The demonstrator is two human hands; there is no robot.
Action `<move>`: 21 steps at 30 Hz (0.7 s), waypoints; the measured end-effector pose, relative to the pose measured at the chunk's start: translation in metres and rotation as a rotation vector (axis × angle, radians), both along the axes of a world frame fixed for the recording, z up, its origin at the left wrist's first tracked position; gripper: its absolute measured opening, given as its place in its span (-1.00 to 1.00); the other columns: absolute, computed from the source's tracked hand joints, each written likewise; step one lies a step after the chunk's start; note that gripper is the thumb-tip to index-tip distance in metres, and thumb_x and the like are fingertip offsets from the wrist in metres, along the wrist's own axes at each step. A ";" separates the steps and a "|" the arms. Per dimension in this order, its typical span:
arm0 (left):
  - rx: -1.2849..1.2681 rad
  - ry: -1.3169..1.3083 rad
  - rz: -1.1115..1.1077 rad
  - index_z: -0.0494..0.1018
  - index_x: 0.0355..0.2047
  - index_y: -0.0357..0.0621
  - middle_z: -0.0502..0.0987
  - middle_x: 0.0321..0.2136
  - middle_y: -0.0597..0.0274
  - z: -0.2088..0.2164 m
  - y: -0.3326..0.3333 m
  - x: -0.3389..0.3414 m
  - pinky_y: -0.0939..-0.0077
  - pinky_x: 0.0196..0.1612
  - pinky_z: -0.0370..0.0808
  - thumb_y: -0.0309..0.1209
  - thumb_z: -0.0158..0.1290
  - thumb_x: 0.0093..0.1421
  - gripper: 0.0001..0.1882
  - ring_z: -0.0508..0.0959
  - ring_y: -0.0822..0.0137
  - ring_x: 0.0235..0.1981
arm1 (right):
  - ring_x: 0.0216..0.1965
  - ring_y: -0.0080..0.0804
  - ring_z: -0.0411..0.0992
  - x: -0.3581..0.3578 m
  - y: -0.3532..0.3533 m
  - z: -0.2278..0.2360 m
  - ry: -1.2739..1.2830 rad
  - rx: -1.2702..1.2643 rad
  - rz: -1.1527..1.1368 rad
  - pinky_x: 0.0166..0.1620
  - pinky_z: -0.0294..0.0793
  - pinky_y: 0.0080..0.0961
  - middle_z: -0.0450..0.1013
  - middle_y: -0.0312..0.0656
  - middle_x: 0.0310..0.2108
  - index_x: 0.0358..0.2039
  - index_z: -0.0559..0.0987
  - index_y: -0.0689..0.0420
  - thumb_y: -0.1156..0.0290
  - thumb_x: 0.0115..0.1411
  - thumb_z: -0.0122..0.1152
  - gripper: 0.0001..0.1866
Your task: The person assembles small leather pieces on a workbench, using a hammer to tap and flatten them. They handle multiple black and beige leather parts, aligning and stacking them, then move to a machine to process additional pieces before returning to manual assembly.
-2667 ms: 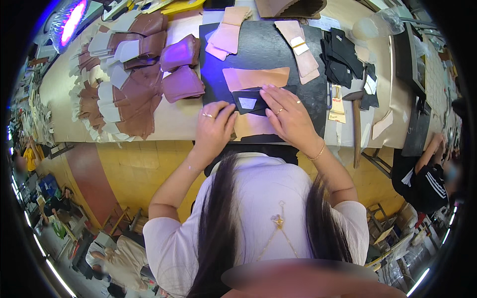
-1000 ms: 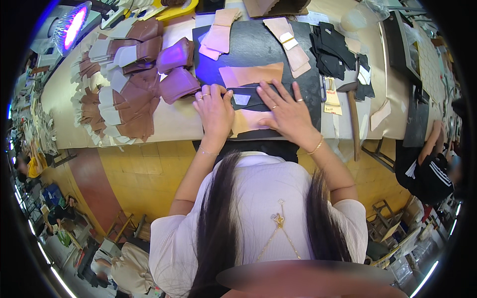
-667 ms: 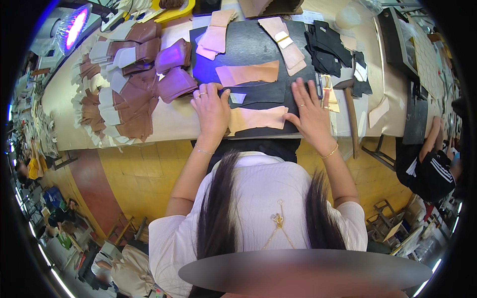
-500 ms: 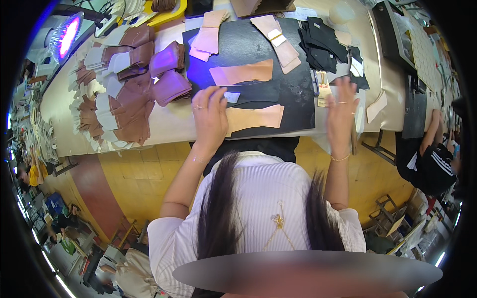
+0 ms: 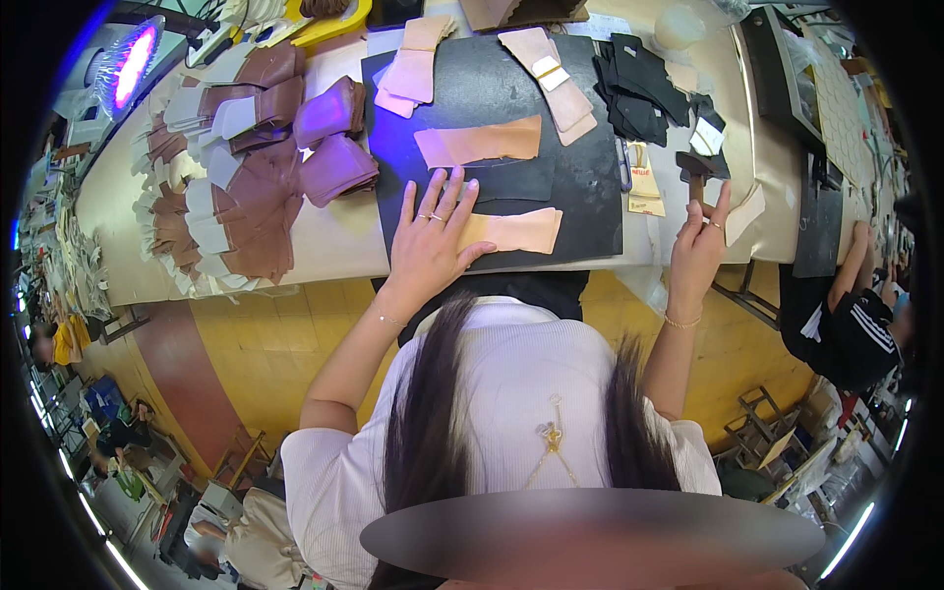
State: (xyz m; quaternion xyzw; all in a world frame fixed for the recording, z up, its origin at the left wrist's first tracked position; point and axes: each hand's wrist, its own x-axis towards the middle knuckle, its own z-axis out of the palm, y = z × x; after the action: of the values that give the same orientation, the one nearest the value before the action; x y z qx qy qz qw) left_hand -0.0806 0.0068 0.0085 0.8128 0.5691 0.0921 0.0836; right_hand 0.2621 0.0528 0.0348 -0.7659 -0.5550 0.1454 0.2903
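My left hand lies flat with its fingers spread, its fingertips over the edge of a black leather piece. Its thumb and palm rest on the left part of a pale tan leather strip near the front of the black mat. Past the mat's right edge, my right hand is closed round the wooden handle of a hammer, index finger stretched along it. The hammer's dark head points away from me. An orange-tan leather strip lies farther back on the mat.
Stacks of brown leather pieces fill the left of the table. Two pink-beige bundles lie at the mat's back. Right of it are black pieces and a yellowish packet. A lit lamp stands far left.
My left hand has flattened and spread over the leather, covering the small white-blue patch. My right hand has moved right and nearer me, and now grips the hammer, lifted off its place by the packet.
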 end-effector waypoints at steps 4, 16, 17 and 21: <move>0.148 -0.341 0.015 0.45 0.07 -0.08 0.33 0.20 0.08 -0.002 -0.005 -0.009 0.02 0.22 0.22 -0.10 0.25 0.08 -0.42 0.29 0.08 0.24 | -0.54 -0.27 0.40 -0.028 -0.014 0.031 0.137 0.067 0.300 -0.41 0.41 -0.42 0.49 -0.13 -0.35 0.10 0.52 0.15 0.50 0.31 0.08 -0.66; 0.214 -0.322 -0.113 0.55 -0.23 -0.05 0.50 -0.17 0.27 -0.006 -0.021 -0.016 0.20 -0.05 0.33 -0.29 0.28 0.02 -0.70 0.46 0.22 -0.08 | -0.50 -0.21 0.48 -0.087 -0.007 0.031 0.029 0.160 0.870 -0.43 0.50 -0.36 0.45 -0.20 -0.41 0.22 0.45 -0.08 0.62 0.09 0.20 -0.36; 0.228 -0.329 -0.108 0.55 -0.24 -0.05 0.51 -0.18 0.28 -0.006 -0.021 -0.016 0.21 -0.05 0.33 -0.30 0.27 0.02 -0.72 0.46 0.22 -0.08 | -0.50 -0.21 0.48 -0.092 -0.005 0.028 0.000 0.149 0.903 -0.43 0.50 -0.35 0.44 -0.21 -0.41 0.23 0.44 -0.10 0.62 0.07 0.20 -0.34; 0.252 -0.369 -0.095 0.56 -0.30 -0.04 0.53 -0.23 0.32 -0.006 -0.020 -0.017 0.22 -0.08 0.32 -0.36 0.26 0.00 -0.78 0.50 0.26 -0.13 | -0.49 -0.23 0.50 -0.106 -0.003 0.020 -0.082 0.014 0.974 -0.43 0.51 -0.35 0.45 -0.21 -0.41 0.25 0.43 -0.14 0.64 0.03 0.20 -0.28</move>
State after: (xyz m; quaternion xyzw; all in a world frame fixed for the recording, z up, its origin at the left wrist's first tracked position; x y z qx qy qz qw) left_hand -0.0979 -0.0134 0.0021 0.8120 0.4895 0.3054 0.0884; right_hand 0.1563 0.0502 0.0546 -0.4203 -0.8607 0.2305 0.1715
